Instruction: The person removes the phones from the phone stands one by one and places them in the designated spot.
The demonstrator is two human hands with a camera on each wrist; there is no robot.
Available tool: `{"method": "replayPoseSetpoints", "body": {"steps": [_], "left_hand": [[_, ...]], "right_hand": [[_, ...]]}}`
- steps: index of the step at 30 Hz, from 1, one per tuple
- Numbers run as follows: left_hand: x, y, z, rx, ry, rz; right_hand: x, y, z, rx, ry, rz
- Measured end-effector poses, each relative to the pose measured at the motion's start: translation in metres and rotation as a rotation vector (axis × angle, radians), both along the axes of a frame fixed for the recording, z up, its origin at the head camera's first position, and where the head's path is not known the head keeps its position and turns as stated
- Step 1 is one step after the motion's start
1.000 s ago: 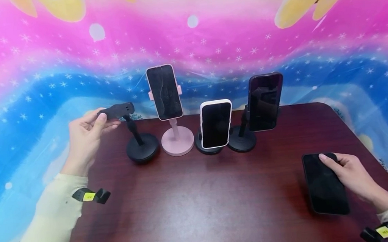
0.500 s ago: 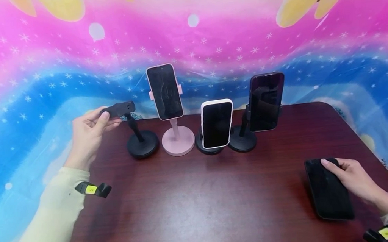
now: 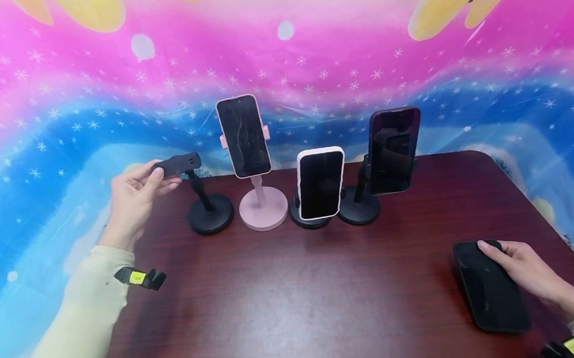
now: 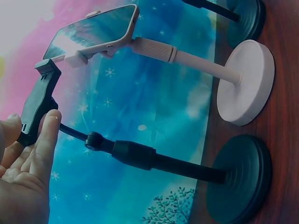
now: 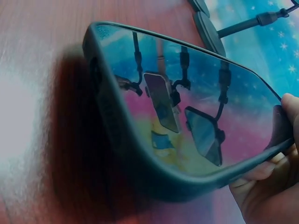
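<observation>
At the left of the head view my left hand point(image 3: 134, 199) pinches the end of a black phone stand's clamp point(image 3: 179, 164) between thumb and fingers. That stand's round base point(image 3: 211, 214) sits on the table, and its clamp bears no phone. In the left wrist view the clamp point(image 4: 39, 105) tilts on a thin jointed neck above the pole point(image 4: 187, 167). Over the table's right side, my right hand point(image 3: 527, 267) grips a black phone point(image 3: 493, 292) by its far end, thumb on the screen. The right wrist view shows its dark case and a glossy screen point(image 5: 187, 107) reflecting the stands.
Beside the black stand, a pink stand point(image 3: 263, 209) bears a pink-cased phone point(image 3: 244, 136). Further right, a white-cased phone point(image 3: 321, 183) and a dark phone point(image 3: 395, 149) sit on black stands. A patterned cloth point(image 3: 279, 78) hangs behind the dark red table point(image 3: 296, 290).
My left hand has shifted slightly right with the clamp, and the stand's base has moved slightly back. My right hand has brought the black phone a little nearer and to the right.
</observation>
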State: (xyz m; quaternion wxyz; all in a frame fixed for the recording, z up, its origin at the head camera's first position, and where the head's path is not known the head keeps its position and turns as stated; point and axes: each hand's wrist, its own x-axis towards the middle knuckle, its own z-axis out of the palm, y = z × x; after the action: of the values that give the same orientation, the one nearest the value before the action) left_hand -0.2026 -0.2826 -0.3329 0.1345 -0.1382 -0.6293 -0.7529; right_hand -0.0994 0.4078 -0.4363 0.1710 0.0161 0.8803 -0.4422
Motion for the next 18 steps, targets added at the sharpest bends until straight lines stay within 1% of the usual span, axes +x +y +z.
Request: {"method": "replayPoseSetpoints", "body": {"steps": [11, 13, 18], "left_hand": [[-0.002, -0.003, -0.002, 0.001, -0.016, -0.014], [-0.002, -0.004, -0.003, 0.0, -0.015, -0.011], [-0.002, -0.006, -0.003, -0.012, -0.017, -0.013]], "right_hand": [[-0.003, 0.019, -0.004, 0.018, -0.106, 0.056], [-0.004, 0.023, -0.005, 0.011, -0.107, 0.068], [-0.002, 0.031, -0.009, 0.037, -0.069, 0.052]]}}
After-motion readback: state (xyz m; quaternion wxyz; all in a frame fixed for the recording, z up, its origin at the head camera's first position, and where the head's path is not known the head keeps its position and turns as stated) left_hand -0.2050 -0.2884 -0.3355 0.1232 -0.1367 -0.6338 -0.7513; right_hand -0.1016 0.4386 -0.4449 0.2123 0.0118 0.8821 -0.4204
